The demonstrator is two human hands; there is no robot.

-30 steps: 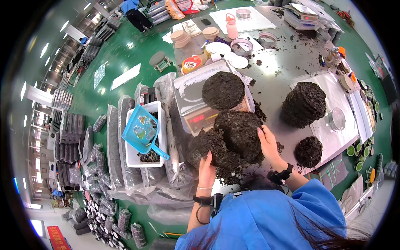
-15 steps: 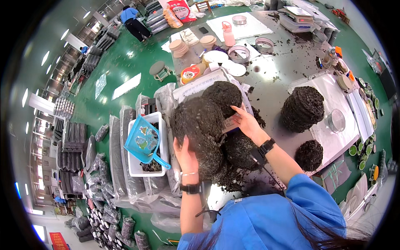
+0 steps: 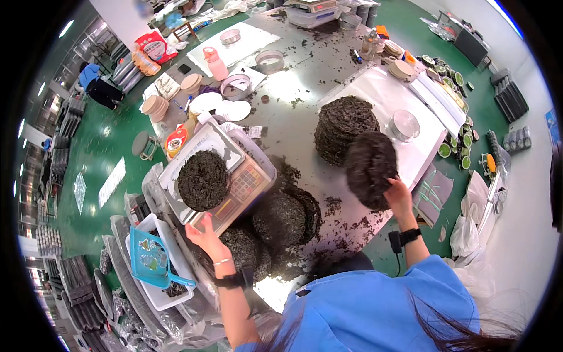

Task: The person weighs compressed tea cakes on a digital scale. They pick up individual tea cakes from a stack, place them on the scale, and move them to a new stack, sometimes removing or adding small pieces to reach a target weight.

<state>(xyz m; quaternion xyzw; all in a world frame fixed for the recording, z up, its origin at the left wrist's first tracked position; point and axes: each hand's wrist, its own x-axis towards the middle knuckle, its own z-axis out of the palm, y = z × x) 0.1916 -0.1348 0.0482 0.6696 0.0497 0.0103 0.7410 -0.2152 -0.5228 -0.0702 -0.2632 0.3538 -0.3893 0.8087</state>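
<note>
My right hand grips the edge of a dark round cake of pressed leafy material, tilted up and slightly blurred. It is held just in front of a tall stack of similar cakes on the table. My left hand is empty with its fingers apart, at the near edge of a weighing scale; whether it touches the scale I cannot tell. Another dark cake lies on the scale's metal pan. More dark cakes sit between the scale and my body, partly overlapping.
A white bin with a blue dustpan stands at the left beside long plastic-wrapped bags. Loose dark crumbs are scattered over the metal table. A clear round dish rests on white sheeting; a pink bottle stands farther back.
The view has swung right. My right hand has left the cake on the scale and now holds a cake near the stack. The lone cake at the table's right corner is gone. My left hand is emptied.
</note>
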